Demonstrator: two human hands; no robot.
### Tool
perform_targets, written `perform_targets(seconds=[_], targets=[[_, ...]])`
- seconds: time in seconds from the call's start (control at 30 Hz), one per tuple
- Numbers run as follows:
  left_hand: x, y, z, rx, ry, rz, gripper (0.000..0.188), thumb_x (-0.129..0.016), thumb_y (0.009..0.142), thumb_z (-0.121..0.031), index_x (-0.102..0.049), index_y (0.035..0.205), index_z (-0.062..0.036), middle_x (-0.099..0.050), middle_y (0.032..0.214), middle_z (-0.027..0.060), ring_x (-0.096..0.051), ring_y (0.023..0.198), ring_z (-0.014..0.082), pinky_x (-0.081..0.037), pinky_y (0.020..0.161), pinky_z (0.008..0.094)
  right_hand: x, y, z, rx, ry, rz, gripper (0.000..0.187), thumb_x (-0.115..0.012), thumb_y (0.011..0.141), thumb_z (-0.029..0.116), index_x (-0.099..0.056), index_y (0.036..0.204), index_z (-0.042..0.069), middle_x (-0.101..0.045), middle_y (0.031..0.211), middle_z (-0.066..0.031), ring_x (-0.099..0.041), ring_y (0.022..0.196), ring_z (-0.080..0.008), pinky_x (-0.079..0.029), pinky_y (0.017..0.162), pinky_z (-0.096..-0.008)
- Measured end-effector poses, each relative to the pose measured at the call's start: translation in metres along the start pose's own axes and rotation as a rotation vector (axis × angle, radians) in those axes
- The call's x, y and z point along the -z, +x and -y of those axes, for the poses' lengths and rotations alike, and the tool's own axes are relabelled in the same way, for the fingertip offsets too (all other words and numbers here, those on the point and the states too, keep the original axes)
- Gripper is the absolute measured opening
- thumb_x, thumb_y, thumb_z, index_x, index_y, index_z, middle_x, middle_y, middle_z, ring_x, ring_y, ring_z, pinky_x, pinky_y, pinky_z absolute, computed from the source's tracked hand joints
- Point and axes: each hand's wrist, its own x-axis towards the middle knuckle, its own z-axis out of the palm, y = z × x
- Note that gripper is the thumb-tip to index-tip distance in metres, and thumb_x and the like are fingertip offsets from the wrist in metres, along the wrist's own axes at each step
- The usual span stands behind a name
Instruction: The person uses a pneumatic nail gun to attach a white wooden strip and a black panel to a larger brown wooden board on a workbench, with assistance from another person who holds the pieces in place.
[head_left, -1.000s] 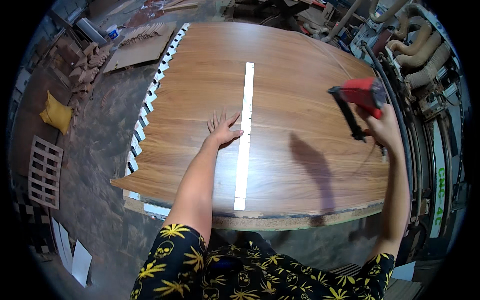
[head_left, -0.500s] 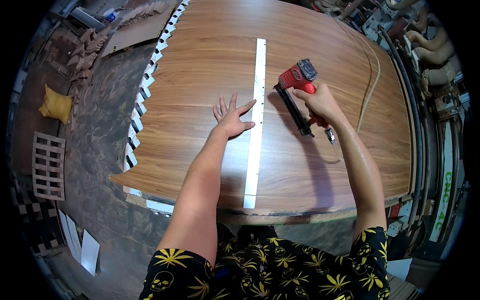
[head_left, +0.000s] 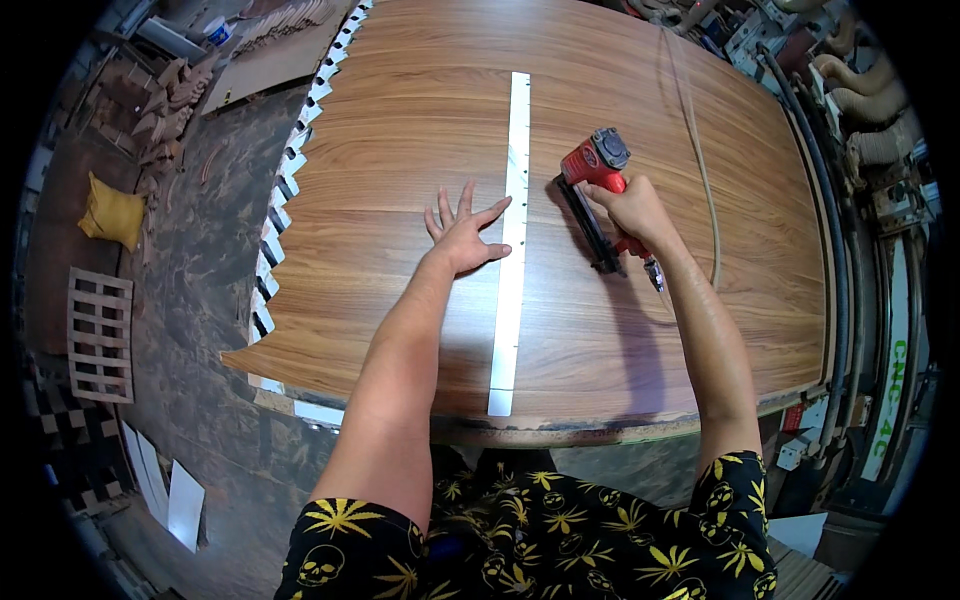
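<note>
My left hand lies spread on a wood-grain panel. Its thumb and index fingertip touch the left edge of a long, narrow white strip with small dark marks along its right edge. To the right of the strip, my right hand is wrapped round the grip of a red and black pneumatic nail gun. The tool is tilted, its long black magazine pointing down towards me, just over the panel. A pale air hose curves across the panel near my right hand, a metal coupling at the tool's end.
White jagged-edged strips show along the panel's left side. On the floor to the left are a yellow sack, a slotted board and white offcuts. Machine rails and thick ducts stand along the right.
My right hand and the nail gun have shifted slightly, nearer the panel. The air hose has swung to the left. My left hand stays on the strip's edge.
</note>
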Motion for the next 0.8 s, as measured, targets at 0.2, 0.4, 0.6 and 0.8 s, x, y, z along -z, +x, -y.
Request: perform_targets(seconds=[0.2, 0.4, 0.6, 0.8], targets=[[-0.006, 0.003, 0.007, -0.011, -0.03, -0.046, 0.088, -0.083, 0.078, -0.052, -0.039, 0.155, -0.051, 0.0, 0.175, 0.0091, 0.02, 0.156, 0.0418, 0.014, 0.122, 0.0644, -0.002, 0.003, -0.003, 0.015, 0.065, -0.014, 0.05, -0.076, 0.093, 0.042, -0.062, 0.071, 0.0, -0.054, 0.051, -0.0042, -0.055, 0.042, -0.0148, -0.043, 0.041, -0.034], [-0.003, 0.002, 0.005, -0.005, -0.023, -0.021, 0.084, -0.082, 0.079, -0.051, -0.041, 0.153, -0.0529, 0.001, 0.175, 0.0085, 0.02, 0.156, 0.0415, 0.015, 0.121, 0.0651, 0.002, -0.007, 0.012, -0.018, 0.036, 0.0, 0.043, -0.076, 0.093, 0.033, -0.068, 0.07, -0.003, -0.062, 0.055, -0.0086, -0.06, 0.047, -0.0171, -0.048, 0.048, -0.0351], [0.0, 0.001, 0.001, 0.008, -0.009, -0.004, 0.082, -0.082, 0.08, -0.049, -0.042, 0.152, -0.0536, 0.002, 0.175, 0.007, 0.021, 0.156, 0.0407, 0.016, 0.121, 0.0651, 0.0, -0.002, 0.005, -0.034, 0.011, 0.006, 0.042, -0.076, 0.093, 0.034, -0.069, 0.072, -0.002, -0.062, 0.055, -0.0083, -0.062, 0.048, -0.0171, -0.049, 0.048, -0.0341], [-0.001, 0.002, 0.003, 0.014, -0.015, 0.001, 0.082, -0.081, 0.081, -0.05, -0.041, 0.153, -0.0531, 0.003, 0.175, 0.0067, 0.02, 0.156, 0.0402, 0.016, 0.122, 0.0637, -0.001, -0.006, 0.007, -0.048, 0.031, -0.023, 0.041, -0.075, 0.094, 0.034, -0.069, 0.073, -0.001, -0.064, 0.059, -0.0091, -0.06, 0.046, -0.0165, -0.048, 0.046, -0.0339]])
